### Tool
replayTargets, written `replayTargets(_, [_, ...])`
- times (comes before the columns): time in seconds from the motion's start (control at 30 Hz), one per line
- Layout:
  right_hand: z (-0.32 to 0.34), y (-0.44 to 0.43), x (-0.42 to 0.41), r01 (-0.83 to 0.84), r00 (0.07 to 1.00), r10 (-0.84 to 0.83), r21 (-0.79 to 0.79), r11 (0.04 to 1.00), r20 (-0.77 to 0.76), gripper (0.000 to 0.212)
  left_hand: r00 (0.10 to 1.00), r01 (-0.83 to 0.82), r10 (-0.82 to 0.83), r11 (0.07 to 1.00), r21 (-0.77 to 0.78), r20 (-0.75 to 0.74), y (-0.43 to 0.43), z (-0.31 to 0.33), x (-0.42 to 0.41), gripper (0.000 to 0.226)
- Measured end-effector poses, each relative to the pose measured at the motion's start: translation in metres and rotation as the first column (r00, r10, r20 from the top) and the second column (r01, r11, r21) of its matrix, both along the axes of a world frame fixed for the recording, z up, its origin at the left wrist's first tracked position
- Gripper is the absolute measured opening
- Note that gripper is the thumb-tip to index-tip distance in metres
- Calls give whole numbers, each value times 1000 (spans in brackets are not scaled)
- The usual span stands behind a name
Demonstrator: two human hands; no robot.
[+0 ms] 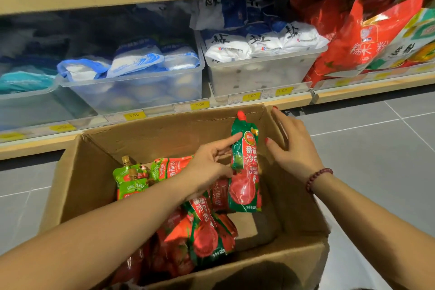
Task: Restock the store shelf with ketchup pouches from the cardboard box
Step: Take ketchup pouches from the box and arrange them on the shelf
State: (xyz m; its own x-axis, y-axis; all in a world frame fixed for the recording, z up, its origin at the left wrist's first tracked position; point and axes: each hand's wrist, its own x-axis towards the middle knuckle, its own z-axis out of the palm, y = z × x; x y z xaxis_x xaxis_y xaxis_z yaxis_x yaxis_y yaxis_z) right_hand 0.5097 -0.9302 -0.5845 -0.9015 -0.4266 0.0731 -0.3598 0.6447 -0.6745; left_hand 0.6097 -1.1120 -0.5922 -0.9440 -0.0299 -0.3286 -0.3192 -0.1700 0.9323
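An open cardboard box (pixel 77 179) stands on the floor in front of the shelf. Several red-and-green ketchup pouches (pixel 204 231) lie in a heap inside it. My left hand (pixel 211 162) holds one ketchup pouch (pixel 246 172) upright above the heap, red cap up, index finger stretched along its top. My right hand (pixel 292 146) hovers just right of that pouch with fingers spread, close to the box's right flap, holding nothing.
The low wooden shelf (pixel 259 103) behind the box carries clear plastic bins (pixel 141 92) of white and blue bags, with yellow price tags along its edge. Red bags (pixel 353 40) lean at the right. Grey tiled floor (pixel 376 139) lies to the right of the box.
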Motion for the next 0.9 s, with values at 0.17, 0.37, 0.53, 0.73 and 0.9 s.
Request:
replayTargets(0.17, [45, -6, -2, -161, 955, 261, -489, 858, 143, 57, 965, -40, 34, 999, -15, -259, -16, 31, 1, 84])
replayTargets(0.37, [90, -34, -9, -383, 764, 604, -594, 708, 227, 83, 887, -144, 128, 990, -3, -444, -48, 91, -9, 81])
replayTargets(0.53, [134, -63, -18, -505, 739, 664, -561, 656, 111, 79, 841, -158, 112, 987, -42, -529, -67, 136, -14, 79])
replayTargets(0.73, [170, -86, -21, -544, 757, 653, -567, 619, -14, 86, 811, -137, 46, 984, -113, -584, -84, 181, -18, 82])
replayTargets(0.9, [187, -101, -27, -567, 768, 633, -561, 603, -96, 87, 817, -94, -14, 983, -158, -577, -94, 208, -23, 89])
